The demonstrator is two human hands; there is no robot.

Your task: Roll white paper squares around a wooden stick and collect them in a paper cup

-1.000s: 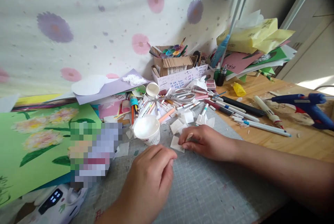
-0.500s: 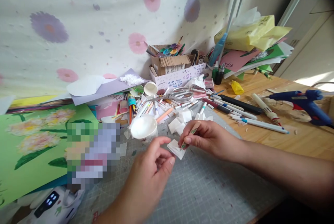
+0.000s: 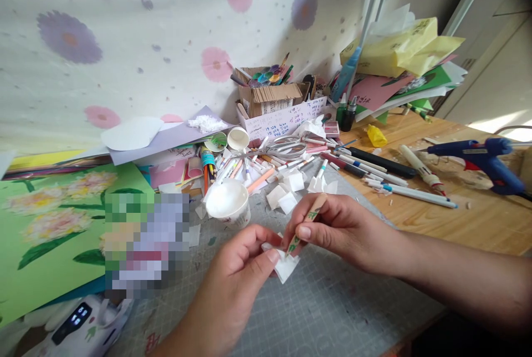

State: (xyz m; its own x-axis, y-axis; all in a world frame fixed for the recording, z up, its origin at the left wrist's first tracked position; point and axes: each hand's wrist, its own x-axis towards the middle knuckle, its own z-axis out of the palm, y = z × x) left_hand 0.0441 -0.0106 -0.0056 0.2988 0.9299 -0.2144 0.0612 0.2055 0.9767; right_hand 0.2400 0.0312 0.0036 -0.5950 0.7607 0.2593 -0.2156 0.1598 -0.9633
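Observation:
Between thumb and fingers, my left hand pinches a small square of white paper, held just above the grey cutting mat. My right hand grips a flat wooden stick with green marks, its lower end touching the paper. Part of the paper is hidden behind my left thumb. A white paper cup stands beyond my left hand, with something white inside. Several folded white paper pieces lie on the mat behind my right hand.
Markers and scissors are heaped at the back, before a cardboard box. A blue glue gun lies at the right. On the left are a green flower picture and a white device with a lit display.
My left hand has closed its thumb and fingers on the white paper, whose angle has changed. The stick has tilted more upright, its tip still at the paper. The view has shifted slightly.

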